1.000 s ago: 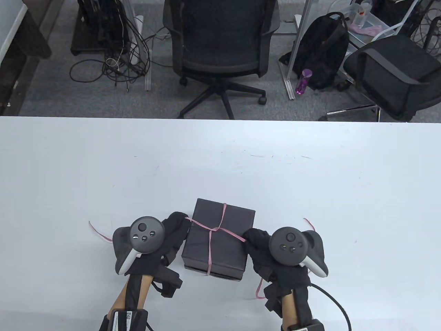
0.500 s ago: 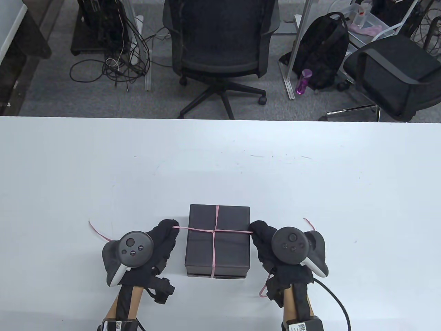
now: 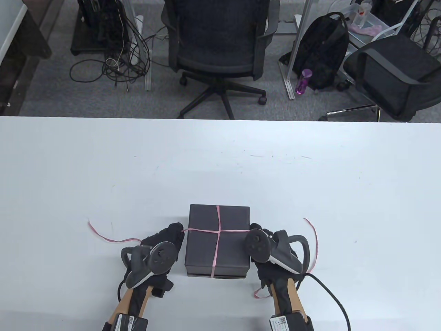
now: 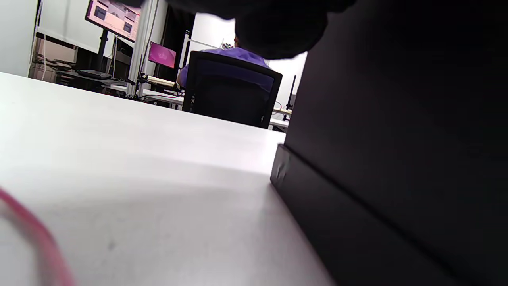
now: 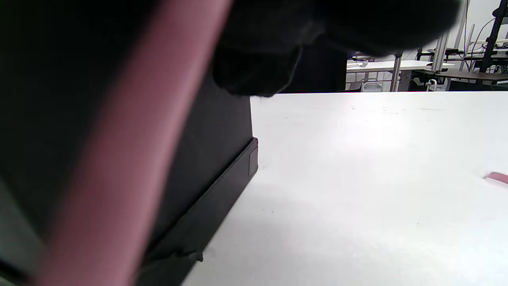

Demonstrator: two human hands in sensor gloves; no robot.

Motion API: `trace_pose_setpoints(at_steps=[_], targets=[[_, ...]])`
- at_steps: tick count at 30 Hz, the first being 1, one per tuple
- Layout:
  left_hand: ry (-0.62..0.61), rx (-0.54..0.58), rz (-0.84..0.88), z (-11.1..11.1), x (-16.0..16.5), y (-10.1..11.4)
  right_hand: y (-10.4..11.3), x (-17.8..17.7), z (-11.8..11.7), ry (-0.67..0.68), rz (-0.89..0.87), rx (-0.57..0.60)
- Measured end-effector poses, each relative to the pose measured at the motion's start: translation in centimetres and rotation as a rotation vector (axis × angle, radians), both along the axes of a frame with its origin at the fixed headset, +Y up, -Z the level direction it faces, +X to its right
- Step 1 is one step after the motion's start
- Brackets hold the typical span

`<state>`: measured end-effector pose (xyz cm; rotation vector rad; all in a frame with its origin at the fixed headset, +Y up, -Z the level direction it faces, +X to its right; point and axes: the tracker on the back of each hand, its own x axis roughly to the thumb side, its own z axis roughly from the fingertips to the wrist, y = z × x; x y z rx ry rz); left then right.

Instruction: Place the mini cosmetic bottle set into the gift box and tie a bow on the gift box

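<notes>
The white table (image 3: 103, 165) fills the lower part of the table view, and past its far edge stand two black office chairs (image 3: 217, 44), a black backpack (image 3: 324, 51) and a tangle of cables (image 3: 113, 65) on grey carpet. Near the table's front edge sits the closed black gift box (image 3: 217, 241), square to the camera, with a pink ribbon (image 3: 217, 231) crossed over its lid. The left hand (image 3: 165, 238) is just beside the box's left wall and pinches the ribbon where it leaves the lid edge; the loose tail trails away to the left across the table. The right hand (image 3: 260, 231) sits against the right wall, largely hidden by its tracker (image 3: 275, 250). It seems to grip the other ribbon end, though the fingers cannot be made out clearly. Both wrist views are blocked by dark glove and box wall.
</notes>
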<state>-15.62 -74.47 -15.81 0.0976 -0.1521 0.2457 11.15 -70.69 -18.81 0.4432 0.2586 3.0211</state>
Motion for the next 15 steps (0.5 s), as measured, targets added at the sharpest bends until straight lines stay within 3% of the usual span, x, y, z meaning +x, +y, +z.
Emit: trace_pose_setpoints(at_steps=[6, 15], targets=[[0.006, -0.023, -0.030, 0.0, 1.0, -1.0, -2.0, -0.2, -0.3, -0.005, -0.013, -0.093], [0.035, -0.161, 0.072, -0.3, 1.0, -2.7, -3.9, 0.0, -0.7, -0.029, -0.061, -0.185]])
